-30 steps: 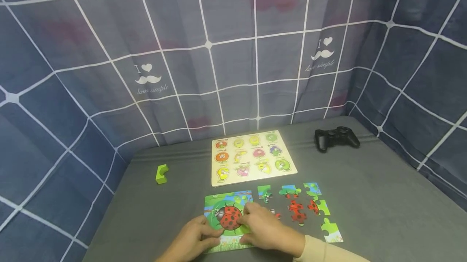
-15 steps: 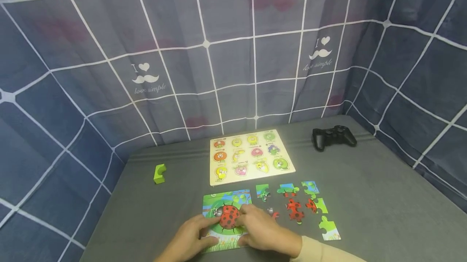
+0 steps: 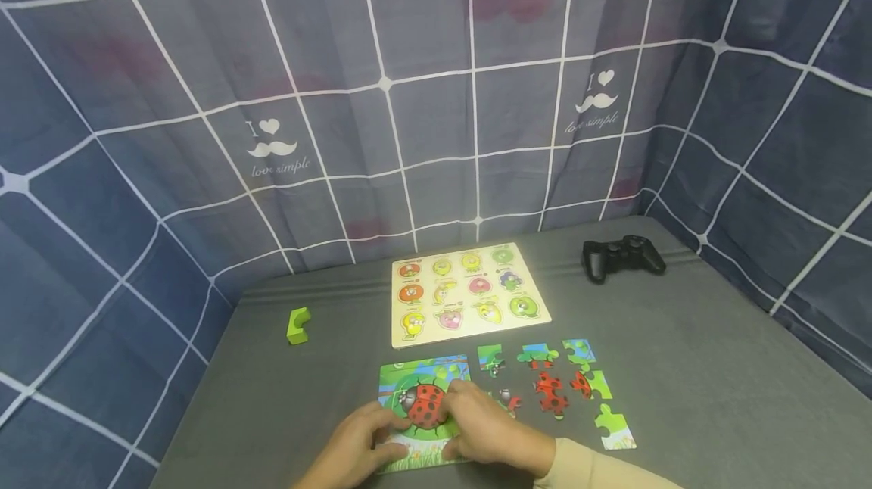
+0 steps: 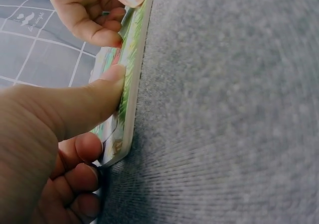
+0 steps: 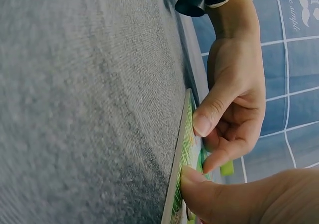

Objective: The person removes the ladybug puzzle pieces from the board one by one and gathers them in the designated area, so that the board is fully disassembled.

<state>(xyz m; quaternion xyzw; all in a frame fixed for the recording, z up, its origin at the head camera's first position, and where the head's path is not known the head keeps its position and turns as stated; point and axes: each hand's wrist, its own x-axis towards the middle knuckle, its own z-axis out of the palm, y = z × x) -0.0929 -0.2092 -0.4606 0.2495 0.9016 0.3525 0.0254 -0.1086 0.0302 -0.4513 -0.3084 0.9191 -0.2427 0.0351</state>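
A ladybug jigsaw puzzle [image 3: 424, 402] in a flat tray lies near the table's front, with both hands on it. The left hand [image 3: 359, 440] holds its left front part, index finger bent over the picture. In the left wrist view the left thumb [image 4: 107, 97] presses the grassy front strip, the other fingers curled by the tray's side. The right hand [image 3: 487, 425] grips the right part, index finger at the ladybug's right side and thumb on the front strip. In the right wrist view the right thumb [image 5: 199, 184] lies near the tray's front edge. The right hand covers part of the picture.
Several loose jigsaw pieces [image 3: 550, 392] lie right of the tray, one partly behind the right hand. A fruit puzzle board [image 3: 428, 307] lies behind. A green block [image 3: 297, 326] sits at the left and a black game controller [image 3: 623, 256] at the back right, before a curtain.
Both hands stay on the puzzle with small finger shifts. The left index finger reached further over the ladybug half a second ago and is now drawn back. The loose pieces lie as before.
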